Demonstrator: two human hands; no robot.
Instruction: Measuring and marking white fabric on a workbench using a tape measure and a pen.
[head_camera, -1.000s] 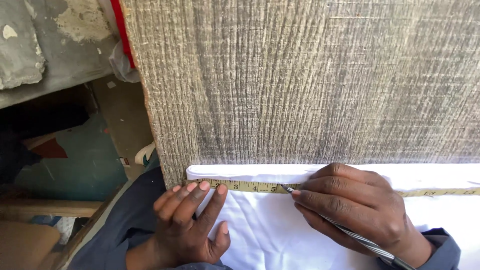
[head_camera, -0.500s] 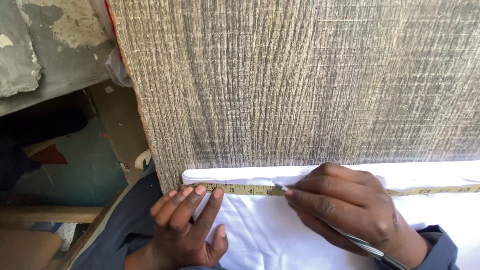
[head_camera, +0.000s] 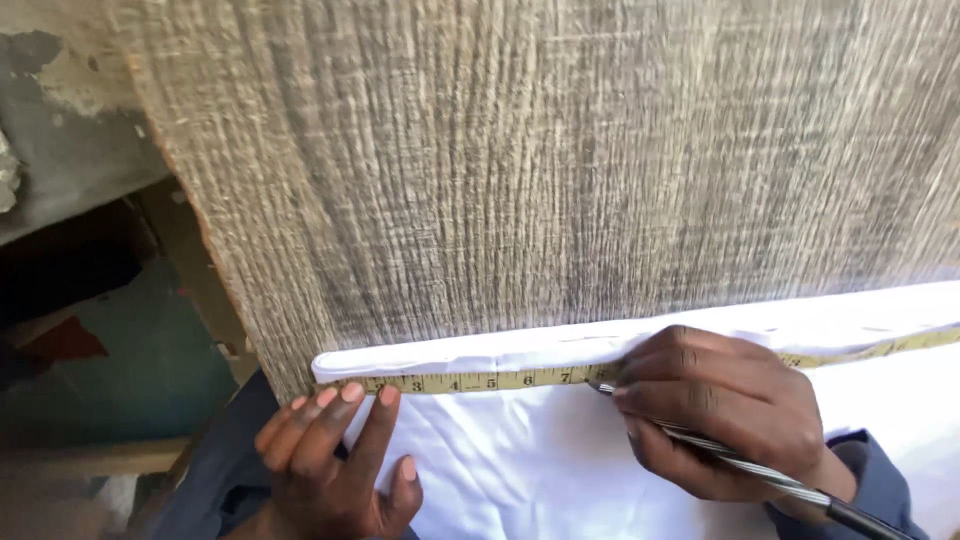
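A white cloth (head_camera: 520, 470) lies on a grey, streaked table top (head_camera: 560, 170), its folded edge toward the far side. A yellow measuring tape (head_camera: 480, 380) runs along that fold from left to right. My left hand (head_camera: 335, 465) rests flat near the cloth's left end, fingertips pressing the start of the tape. My right hand (head_camera: 725, 410) grips a striped pen (head_camera: 740, 465), whose tip touches the cloth at the tape's lower edge. The right hand covers part of the tape.
The table's left edge (head_camera: 215, 260) drops to a dim area with a teal surface (head_camera: 130, 370) and a wooden bar (head_camera: 90, 460). A patchy grey wall (head_camera: 60, 110) shows at the upper left. My blue sleeves appear at the bottom.
The view has shifted, so the cloth and hands sit a little lower and further right in frame. Both hands keep their hold on tape and pen.
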